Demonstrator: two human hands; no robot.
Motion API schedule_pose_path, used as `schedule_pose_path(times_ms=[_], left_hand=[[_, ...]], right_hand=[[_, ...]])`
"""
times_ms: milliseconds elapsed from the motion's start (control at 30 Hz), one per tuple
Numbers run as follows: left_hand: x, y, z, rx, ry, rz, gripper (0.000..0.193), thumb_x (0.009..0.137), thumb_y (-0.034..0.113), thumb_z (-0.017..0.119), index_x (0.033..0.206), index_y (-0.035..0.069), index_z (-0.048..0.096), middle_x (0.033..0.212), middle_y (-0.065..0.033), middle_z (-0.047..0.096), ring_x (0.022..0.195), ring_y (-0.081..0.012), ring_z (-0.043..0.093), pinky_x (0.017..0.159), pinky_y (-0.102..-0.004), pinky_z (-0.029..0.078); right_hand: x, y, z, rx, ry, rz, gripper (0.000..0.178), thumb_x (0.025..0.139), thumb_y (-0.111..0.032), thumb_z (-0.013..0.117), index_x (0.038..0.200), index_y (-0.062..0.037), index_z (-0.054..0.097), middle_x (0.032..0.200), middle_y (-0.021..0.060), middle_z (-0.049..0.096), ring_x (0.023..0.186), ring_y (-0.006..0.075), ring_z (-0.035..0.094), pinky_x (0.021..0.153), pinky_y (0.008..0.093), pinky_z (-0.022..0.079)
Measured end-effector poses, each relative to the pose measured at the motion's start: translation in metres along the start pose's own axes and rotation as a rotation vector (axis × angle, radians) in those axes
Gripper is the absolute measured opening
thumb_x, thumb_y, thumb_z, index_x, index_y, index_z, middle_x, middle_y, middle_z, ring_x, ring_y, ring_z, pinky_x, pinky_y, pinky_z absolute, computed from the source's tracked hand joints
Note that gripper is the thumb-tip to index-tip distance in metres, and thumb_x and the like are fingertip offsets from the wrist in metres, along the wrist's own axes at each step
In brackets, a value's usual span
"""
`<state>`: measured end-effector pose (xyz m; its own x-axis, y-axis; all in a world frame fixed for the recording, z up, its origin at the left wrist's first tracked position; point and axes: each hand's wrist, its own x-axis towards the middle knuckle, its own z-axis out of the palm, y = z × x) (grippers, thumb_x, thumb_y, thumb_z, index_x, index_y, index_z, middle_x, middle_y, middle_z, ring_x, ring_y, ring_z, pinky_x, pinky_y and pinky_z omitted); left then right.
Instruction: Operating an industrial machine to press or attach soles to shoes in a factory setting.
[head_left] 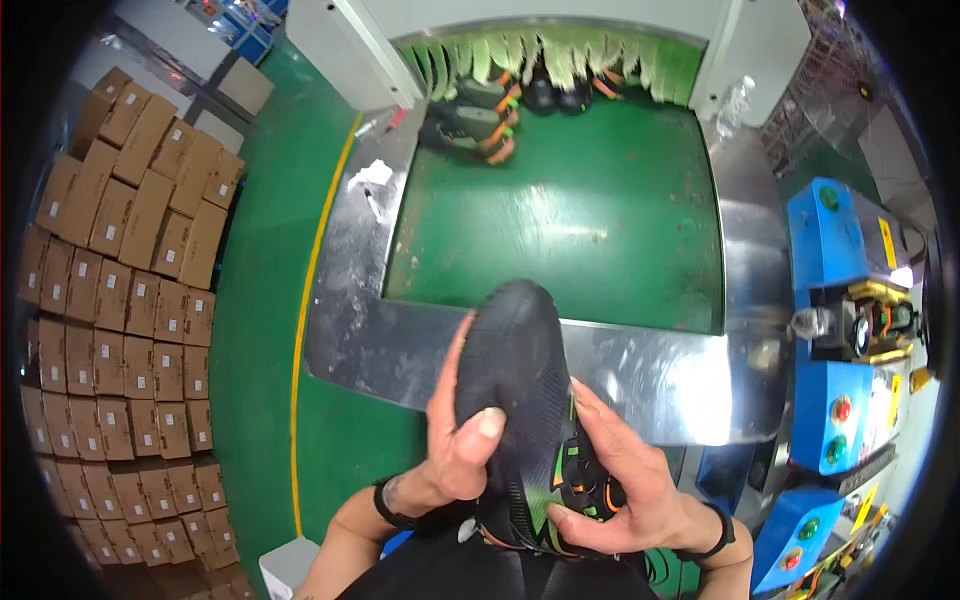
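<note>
A black shoe with green and orange accents (525,430) is held up close in front of me, its toe pointing away. My left hand (462,440) grips it along the left side, thumb pressed on the upper and fingers partly hidden behind. On the right side my right hand (625,485) clasps the shoe near its laces and heel part, thumb and fingers pinching the edge. Beyond the toe lies a green conveyor belt (560,220) framed by a metal table edge (350,330). Several similar shoes (475,125) sit at the belt's far left.
A machine opening with a torn green fringe curtain (560,60) spans the belt's far end. A marker (373,204) and white tissue (372,174) lie on the left metal edge. A plastic bottle (736,105) stands far right. Stacked cartons (130,320) fill the left; blue button-fitted machines (838,410) line the right.
</note>
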<state>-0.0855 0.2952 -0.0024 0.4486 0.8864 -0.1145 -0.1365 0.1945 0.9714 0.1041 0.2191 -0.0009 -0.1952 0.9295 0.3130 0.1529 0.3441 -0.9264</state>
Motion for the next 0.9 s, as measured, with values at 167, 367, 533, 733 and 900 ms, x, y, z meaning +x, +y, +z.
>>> schedule_pose_path(times_ms=[167,367,533,733,900], left_hand=[[0.022,-0.017,-0.013,-0.126,-0.043,0.049,0.088,0.082,0.038,0.054,0.149,-0.005,0.017,0.147,-0.0202,0.036,0.133,-0.0277,0.042,0.110,-0.0397,0.032],[0.018,0.001,-0.010,-0.175,-0.065,-0.014,0.089,0.082,0.040,0.053,0.151,-0.002,0.015,0.147,-0.0192,0.035,0.133,-0.0269,0.040,0.110,-0.0404,0.033],[0.019,0.003,0.006,-0.173,-0.201,-0.045,0.086,0.085,0.043,0.050,0.150,-0.001,0.015,0.146,-0.0203,0.035,0.130,-0.0277,0.043,0.108,-0.0422,0.035],[0.016,0.001,0.003,-0.109,-0.194,0.015,0.077,0.090,0.040,0.044,0.148,-0.003,0.017,0.142,-0.0226,0.038,0.128,-0.0309,0.045,0.107,-0.0431,0.036],[0.016,0.004,0.003,-0.044,-0.207,0.062,0.077,0.093,0.041,0.045,0.147,-0.006,0.016,0.142,-0.0233,0.038,0.129,-0.0301,0.044,0.108,-0.0426,0.035]], right_hand=[[0.011,0.010,-0.005,-0.039,-0.044,0.056,0.085,0.074,-0.017,0.078,0.142,0.0085,0.034,0.145,0.0342,0.033,0.128,0.0430,0.048,0.103,0.0375,0.042],[0.015,0.003,-0.015,0.198,-0.112,0.263,0.091,0.075,-0.021,0.079,0.145,0.0074,0.028,0.145,0.0285,0.038,0.132,0.0378,0.045,0.104,0.0377,0.042],[0.053,0.008,-0.018,0.149,-0.056,0.323,0.103,0.077,-0.036,0.080,0.147,0.0070,0.017,0.142,0.0250,0.041,0.131,0.0313,0.045,0.104,0.0388,0.041],[0.055,0.010,-0.008,0.329,0.023,0.328,0.093,0.083,-0.032,0.076,0.146,0.0077,0.021,0.132,0.0242,0.053,0.121,0.0291,0.056,0.102,0.0356,0.043],[0.056,0.009,-0.007,0.254,0.076,0.249,0.090,0.082,-0.028,0.076,0.145,0.0079,0.024,0.129,0.0231,0.056,0.117,0.0279,0.059,0.100,0.0353,0.045]])
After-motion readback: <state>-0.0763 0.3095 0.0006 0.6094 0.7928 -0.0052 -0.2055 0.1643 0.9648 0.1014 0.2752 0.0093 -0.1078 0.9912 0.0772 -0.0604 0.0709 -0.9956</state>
